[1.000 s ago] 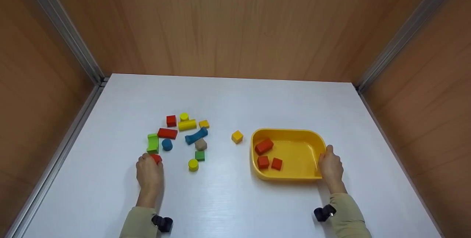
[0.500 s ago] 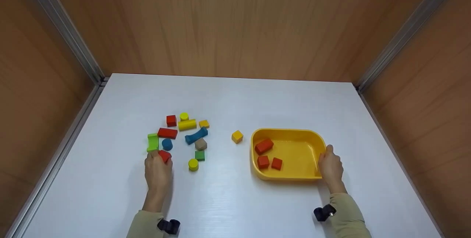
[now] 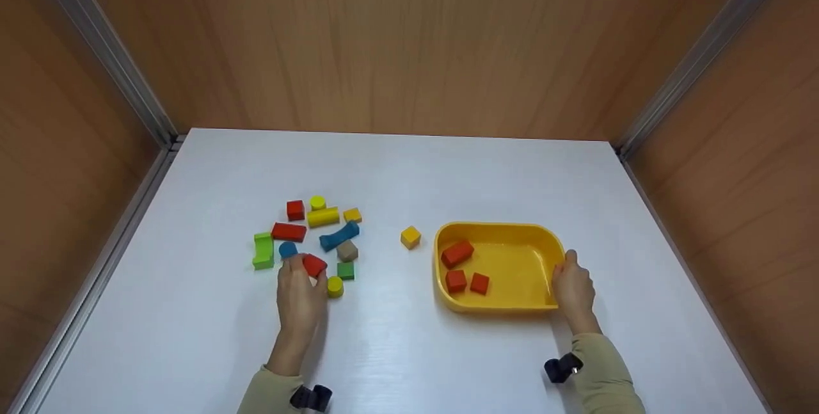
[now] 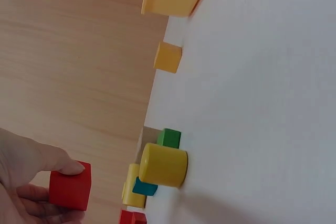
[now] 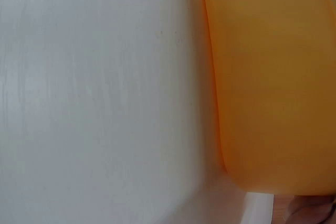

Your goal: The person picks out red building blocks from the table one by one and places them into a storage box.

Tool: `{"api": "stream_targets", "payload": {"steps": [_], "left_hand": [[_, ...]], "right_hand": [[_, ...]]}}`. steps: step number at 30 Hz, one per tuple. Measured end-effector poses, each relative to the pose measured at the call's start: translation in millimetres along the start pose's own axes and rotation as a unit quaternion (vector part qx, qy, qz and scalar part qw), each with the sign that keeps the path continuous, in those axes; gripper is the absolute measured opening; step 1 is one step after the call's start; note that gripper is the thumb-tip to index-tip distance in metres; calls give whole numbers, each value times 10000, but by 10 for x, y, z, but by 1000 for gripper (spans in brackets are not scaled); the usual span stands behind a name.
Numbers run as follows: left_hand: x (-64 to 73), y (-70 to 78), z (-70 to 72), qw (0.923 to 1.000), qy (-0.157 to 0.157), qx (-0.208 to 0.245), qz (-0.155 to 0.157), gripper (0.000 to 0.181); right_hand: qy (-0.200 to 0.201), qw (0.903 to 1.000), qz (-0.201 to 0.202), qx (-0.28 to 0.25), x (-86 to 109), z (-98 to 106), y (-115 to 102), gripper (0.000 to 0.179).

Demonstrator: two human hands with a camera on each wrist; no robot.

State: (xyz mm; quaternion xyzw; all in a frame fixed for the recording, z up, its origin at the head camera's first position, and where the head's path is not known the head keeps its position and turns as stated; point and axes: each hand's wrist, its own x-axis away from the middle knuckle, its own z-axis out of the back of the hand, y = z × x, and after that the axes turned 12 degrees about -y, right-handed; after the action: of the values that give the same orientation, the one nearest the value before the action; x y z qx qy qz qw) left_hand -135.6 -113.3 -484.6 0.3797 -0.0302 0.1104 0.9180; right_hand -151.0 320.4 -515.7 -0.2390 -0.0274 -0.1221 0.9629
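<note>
My left hand [image 3: 299,295] pinches a red block [image 3: 314,265] between thumb and fingers. In the left wrist view this red block [image 4: 70,188] is held off the table, with the thumb on its near top edge. Close by stand a yellow cylinder [image 3: 335,286], a green cube [image 3: 345,270] and a blue cylinder [image 3: 288,249], partly covered by the hand. At the right, my right hand [image 3: 574,286] grips the end wall of a yellow tray [image 3: 518,273]. Two red cubes and a longer red block lie inside it. The tray's outer wall [image 5: 273,87] fills much of the right wrist view.
Farther left lie a lime green bridge-shaped block [image 3: 263,251], a red bar [image 3: 289,232], a red cube [image 3: 295,210], a long yellow cylinder [image 3: 323,217], a blue concave block [image 3: 339,236] and a natural wood block [image 3: 347,250]. One yellow cube [image 3: 411,237] sits left of the tray. Wooden panels surround the white table.
My left hand has carried the red block from beside the lime green block rightwards, to near the yellow cylinder. My right hand and the tray have stayed in place.
</note>
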Motion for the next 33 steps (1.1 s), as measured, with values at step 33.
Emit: {"api": "stream_targets", "payload": {"steps": [33], "left_hand": [[177,1059,-461,9833,-174,-104,-1809,43]], "right_hand": [[-102,9999,-86,4,18,9,-3,11]]}}
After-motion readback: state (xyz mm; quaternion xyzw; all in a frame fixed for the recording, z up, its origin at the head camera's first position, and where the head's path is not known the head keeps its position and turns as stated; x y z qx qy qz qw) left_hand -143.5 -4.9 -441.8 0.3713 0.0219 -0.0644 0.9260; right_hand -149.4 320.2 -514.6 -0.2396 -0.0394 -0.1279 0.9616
